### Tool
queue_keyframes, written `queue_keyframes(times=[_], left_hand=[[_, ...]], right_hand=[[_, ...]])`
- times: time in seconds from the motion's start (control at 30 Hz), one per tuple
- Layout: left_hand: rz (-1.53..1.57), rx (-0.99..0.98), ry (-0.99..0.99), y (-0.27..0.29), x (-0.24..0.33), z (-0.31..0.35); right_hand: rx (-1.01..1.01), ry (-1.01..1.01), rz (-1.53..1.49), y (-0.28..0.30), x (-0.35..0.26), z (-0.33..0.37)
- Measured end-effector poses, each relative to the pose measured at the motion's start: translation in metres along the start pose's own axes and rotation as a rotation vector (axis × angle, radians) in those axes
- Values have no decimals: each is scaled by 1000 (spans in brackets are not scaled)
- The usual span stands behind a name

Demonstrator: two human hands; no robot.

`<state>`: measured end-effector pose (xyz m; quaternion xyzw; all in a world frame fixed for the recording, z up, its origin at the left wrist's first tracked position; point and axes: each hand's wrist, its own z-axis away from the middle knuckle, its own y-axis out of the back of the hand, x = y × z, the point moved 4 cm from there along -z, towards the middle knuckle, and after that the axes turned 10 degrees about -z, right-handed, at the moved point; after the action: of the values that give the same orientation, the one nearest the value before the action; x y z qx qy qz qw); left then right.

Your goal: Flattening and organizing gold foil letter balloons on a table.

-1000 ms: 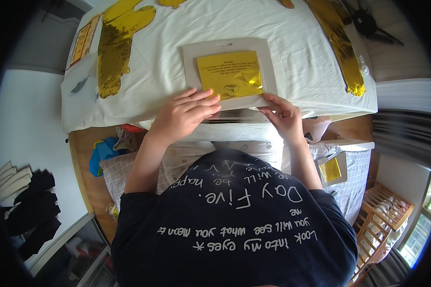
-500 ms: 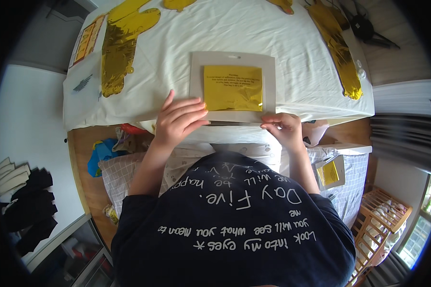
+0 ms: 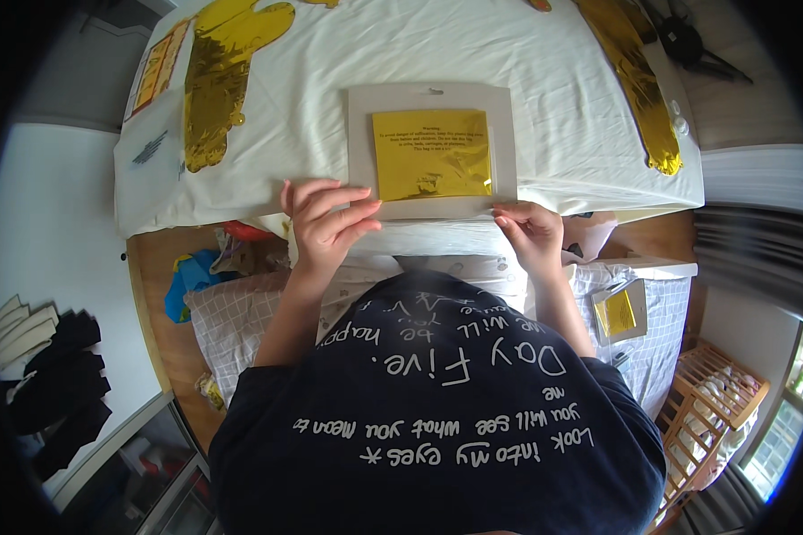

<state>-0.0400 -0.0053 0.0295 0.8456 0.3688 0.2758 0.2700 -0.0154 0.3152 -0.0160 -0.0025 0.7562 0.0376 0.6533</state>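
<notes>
A flat grey card (image 3: 437, 100) with a hang hole lies at the near edge of the white-covered surface. On its front sits a folded gold foil packet (image 3: 433, 153) with small dark print. My right hand (image 3: 532, 234) pinches the card's near right corner between thumb and fingers. At the near left corner is my left hand (image 3: 326, 223), its fingers apart and the tips reaching the card's edge. Whether those tips touch the card I cannot tell.
A long gold foil piece (image 3: 214, 107) lies on the left of the white cloth (image 3: 303, 116), another foil piece (image 3: 633, 89) on the right. At far right is a black object (image 3: 682, 40). A second card with gold foil (image 3: 617, 314) rests on the checked cloth (image 3: 660, 357) beside me.
The card has tilted a little and shifted slightly away. My left fingers have drawn back a little from the foil's corner and curled somewhat. My right hand keeps its pinch.
</notes>
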Motion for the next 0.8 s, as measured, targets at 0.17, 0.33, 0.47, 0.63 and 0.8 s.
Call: queue_keyframes(times=[0.17,0.33,0.47,0.63,0.8], left_hand=[[43,-50,-35,3,1,-7],[71,-195,-64,3,4,-17],[46,-185,-53,7,7,-18],[-35,-101,-7,8,8,-14],[-51,-79,28,7,7,-13]], right_hand=[[-146,-37,79,-3,-19,-8],[-127,-30,23,-2,-8,-8],[-112,-56,33,-2,-6,-7],[-64,13,-2,-8,-17,-9],[-14,42,35,-5,-14,-6]])
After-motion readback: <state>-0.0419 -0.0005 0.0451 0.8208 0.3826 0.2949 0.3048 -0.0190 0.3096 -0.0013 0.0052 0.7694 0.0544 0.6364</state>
